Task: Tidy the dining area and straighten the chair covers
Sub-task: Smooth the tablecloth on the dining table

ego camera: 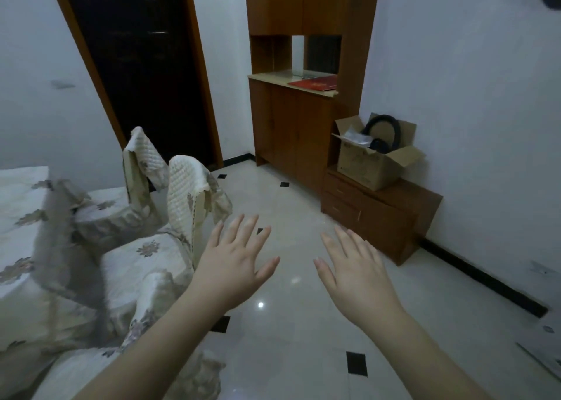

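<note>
Both hands empty, fingers spread: left hand [235, 266], right hand [358, 273], hovering over the tiled floor [303, 354]. Looks like the reach-in step. The nearest chair cover [185, 196] sits just left of the left hand, rumpled and peeling, so next is probably grabbing and tugging it straight. Table [18, 217] far left, cabinet [291, 126] and a box [373, 159] at the back.

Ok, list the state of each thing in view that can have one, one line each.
left hand: open, fingers spread, holds nothing
right hand: open, fingers spread, holds nothing
near chair cover: rumpled, part hanging off the chair back
far chair cover: crooked, slipping off its chair back
cardboard box: flaps open, on the low drawer unit
low drawer unit: drawers shut
tall cabinet: lower doors shut
</note>
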`<state>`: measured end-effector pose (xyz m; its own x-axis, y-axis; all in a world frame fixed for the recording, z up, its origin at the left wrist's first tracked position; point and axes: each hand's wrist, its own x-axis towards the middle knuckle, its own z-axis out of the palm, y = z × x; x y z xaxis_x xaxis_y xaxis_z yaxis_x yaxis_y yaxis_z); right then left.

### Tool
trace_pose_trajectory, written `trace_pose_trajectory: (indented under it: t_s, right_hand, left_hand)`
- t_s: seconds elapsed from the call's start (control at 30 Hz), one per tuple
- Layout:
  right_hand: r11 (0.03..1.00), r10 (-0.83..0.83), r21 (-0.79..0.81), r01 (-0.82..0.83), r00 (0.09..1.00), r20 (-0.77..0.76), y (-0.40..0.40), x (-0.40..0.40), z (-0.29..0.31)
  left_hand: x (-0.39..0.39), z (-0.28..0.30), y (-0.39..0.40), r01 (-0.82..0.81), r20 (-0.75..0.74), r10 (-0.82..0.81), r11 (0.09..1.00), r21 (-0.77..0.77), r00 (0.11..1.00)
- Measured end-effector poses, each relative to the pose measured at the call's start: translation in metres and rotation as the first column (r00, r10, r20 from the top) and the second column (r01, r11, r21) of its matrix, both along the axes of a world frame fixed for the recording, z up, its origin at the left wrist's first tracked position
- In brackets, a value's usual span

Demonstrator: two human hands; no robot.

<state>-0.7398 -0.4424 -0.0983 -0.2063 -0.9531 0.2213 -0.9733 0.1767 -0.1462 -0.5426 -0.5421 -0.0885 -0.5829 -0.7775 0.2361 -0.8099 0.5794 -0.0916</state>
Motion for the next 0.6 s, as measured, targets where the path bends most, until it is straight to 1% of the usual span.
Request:
trace_pose_trajectory:
  t_s: [0.07,0.23,0.37,0.43,0.6]
  right_hand:
    - [0.998,0.056,-0.005,-0.056,0.998,0.024,-0.032,-0.005,-0.002]
    - [0.991,0.135,-0.013,-0.135,0.991,0.013,-0.119,-0.01,-0.009]
    - [0.979,0.204,0.02,-0.204,0.979,-0.024,-0.199,-0.005,-0.014]
    - [0.971,0.236,0.051,-0.235,0.971,-0.025,-0.24,-0.001,-0.013]
    - [0.963,0.266,0.051,-0.264,0.963,-0.042,-0.334,0.007,-0.005]
  left_hand:
    - [-0.005,-0.003,-0.025,-0.032,-0.018,0.032,0.999,0.004,0.999]
    - [-0.002,-0.017,-0.095,-0.13,-0.042,0.13,0.991,0.011,0.991]
    - [0.008,-0.029,-0.165,-0.217,-0.031,0.218,0.975,0.04,0.975]
    - [0.01,-0.028,-0.204,-0.253,-0.049,0.255,0.966,0.054,0.966]
    - [0.014,-0.022,-0.29,-0.277,-0.038,0.28,0.959,0.063,0.959]
